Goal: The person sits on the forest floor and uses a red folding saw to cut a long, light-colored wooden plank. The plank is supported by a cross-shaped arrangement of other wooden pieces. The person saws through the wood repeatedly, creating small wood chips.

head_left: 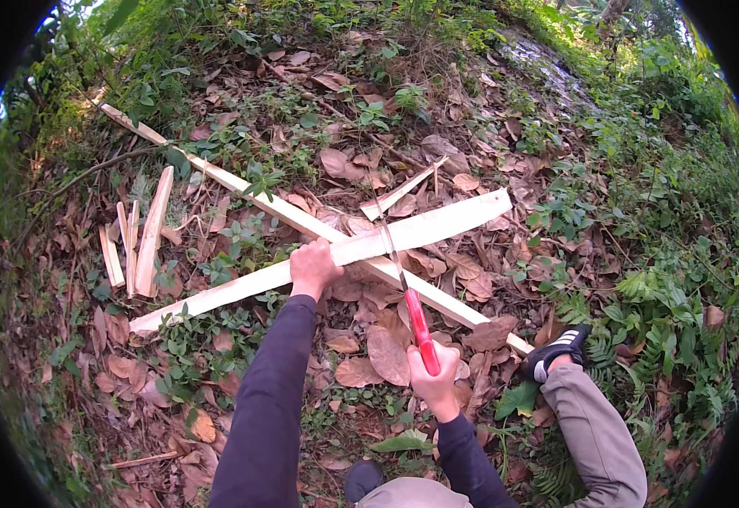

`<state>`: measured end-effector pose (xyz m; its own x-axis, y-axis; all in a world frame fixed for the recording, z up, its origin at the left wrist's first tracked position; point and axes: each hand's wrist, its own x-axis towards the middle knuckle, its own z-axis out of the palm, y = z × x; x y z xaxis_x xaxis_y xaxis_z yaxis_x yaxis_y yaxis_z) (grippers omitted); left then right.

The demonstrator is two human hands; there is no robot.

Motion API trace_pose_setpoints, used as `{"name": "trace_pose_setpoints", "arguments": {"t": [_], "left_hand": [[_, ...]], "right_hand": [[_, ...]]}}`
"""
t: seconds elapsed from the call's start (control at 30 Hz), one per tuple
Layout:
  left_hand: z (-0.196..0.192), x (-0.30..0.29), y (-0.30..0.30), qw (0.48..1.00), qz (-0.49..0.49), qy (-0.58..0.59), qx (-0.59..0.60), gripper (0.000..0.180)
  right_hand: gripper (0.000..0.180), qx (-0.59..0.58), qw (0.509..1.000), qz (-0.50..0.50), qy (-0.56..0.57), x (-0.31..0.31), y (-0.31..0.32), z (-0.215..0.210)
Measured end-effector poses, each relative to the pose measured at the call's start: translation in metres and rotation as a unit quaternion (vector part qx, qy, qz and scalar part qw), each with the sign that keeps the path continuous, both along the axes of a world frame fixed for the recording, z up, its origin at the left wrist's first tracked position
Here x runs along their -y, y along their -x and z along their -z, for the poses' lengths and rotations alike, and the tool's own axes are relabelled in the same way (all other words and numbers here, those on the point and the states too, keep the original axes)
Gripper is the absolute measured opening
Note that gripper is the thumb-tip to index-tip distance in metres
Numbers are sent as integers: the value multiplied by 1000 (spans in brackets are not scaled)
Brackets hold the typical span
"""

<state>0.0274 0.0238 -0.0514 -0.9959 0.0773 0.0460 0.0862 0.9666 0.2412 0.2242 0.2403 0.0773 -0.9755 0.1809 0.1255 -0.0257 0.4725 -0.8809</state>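
A pale wooden plank [446,220] lies slantwise over a long narrow wooden beam [255,196], the two crossing near the middle. My left hand [314,267] is closed on the plank, just left of the crossing. In my right hand [437,383] is a saw [420,328] with a red handle and a thin dark blade. The blade rests across the plank a little right of the crossing, pointing away from me. Just beyond the plank, a thin split wood piece [405,190] lies by the blade.
Several short split wood pieces [154,233] are at the left. My shoe [562,349] stands by the beam's near right end. Dry brown leaves [386,354] and low green plants [653,292] cover the ground. A grey rock-like surface [547,72] shows at the far right.
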Motion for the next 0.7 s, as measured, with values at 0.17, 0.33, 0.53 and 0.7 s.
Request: {"name": "trace_pose_setpoints", "arguments": {"t": [0.17, 0.33, 0.53, 0.7], "left_hand": [[19, 2, -4, 998, -3, -5, -64, 33], [16, 4, -6, 996, 17, 0, -92, 36], [-21, 13, -10, 990, 55, -98, -86, 48], [-8, 36, -4, 997, -69, -17, -17, 65]], "right_hand": [[24, 2, 1000, -12, -12, -5, -1, 0], [24, 4, 1000, -17, 0, -5, 0, 0], [22, -4, 999, -35, 0, -19, 6, 11], [29, 7, 999, -43, 20, -18, -1, 11]]}}
